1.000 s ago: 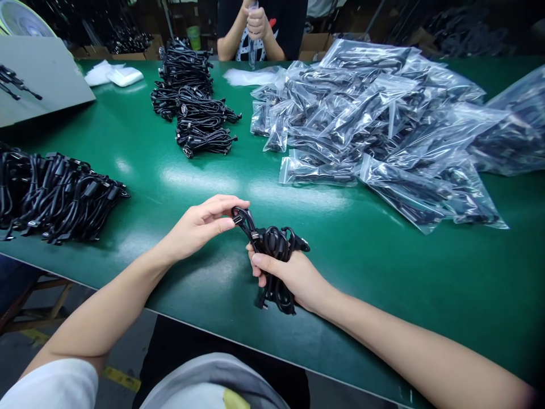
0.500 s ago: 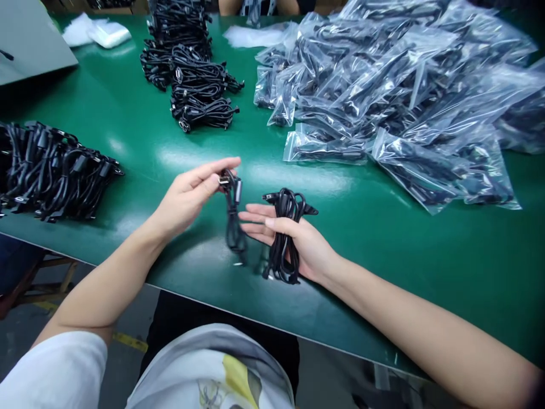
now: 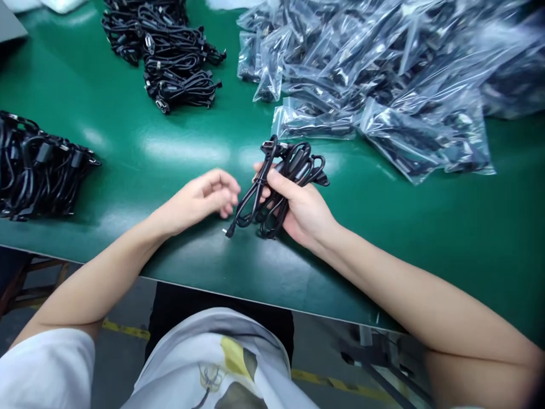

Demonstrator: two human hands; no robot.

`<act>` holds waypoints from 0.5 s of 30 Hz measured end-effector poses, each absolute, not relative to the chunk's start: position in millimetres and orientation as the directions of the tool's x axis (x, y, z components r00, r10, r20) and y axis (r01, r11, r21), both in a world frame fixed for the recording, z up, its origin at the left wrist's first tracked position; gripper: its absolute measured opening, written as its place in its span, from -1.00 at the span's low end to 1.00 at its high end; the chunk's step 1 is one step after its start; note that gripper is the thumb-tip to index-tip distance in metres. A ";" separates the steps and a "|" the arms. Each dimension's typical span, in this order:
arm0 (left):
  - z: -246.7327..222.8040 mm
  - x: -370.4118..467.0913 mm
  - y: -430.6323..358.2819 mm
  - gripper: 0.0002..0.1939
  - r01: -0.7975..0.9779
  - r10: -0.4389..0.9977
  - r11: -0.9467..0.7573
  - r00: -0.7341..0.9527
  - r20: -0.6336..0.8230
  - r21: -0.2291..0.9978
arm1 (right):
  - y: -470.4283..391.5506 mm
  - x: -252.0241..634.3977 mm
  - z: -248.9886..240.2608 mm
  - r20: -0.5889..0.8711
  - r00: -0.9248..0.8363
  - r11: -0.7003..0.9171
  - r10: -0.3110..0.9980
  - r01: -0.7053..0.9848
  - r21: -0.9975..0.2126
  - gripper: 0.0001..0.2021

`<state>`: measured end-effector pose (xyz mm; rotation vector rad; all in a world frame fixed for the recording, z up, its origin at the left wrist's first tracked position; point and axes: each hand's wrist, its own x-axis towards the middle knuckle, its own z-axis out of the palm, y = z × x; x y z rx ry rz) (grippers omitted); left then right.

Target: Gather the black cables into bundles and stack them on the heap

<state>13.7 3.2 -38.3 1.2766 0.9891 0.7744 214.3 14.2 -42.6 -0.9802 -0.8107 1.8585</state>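
Note:
My right hand (image 3: 298, 201) is closed round several coiled black cables (image 3: 293, 165), its thumb lying across them. One coil hangs to the lower left with its plug tip outside the bunch. Just left of the bunch, my left hand (image 3: 215, 196) is apart from the cables, its fingers loosely curled with gaps between them and nothing held. Both hands are above the green table (image 3: 191, 250) near its front edge.
Bundled black cables (image 3: 179, 74) lie at the back left, with another cable pile (image 3: 38, 170) at the far left. Clear bags of cables (image 3: 361, 74) are heaped at the back right. A grey box corner (image 3: 11, 25) shows top left.
The cable that hung from my left hand is now in my right hand with the others. My left hand has let go, and the view has shifted slightly.

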 end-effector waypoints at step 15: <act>-28.8 15.0 3.1 -0.78 0.105 0.762 0.383 0.525 -0.378 0.918 | 31.0 228.8 -35.4 -0.211 -0.192 -0.266 0.959 -0.339 -0.902 -0.68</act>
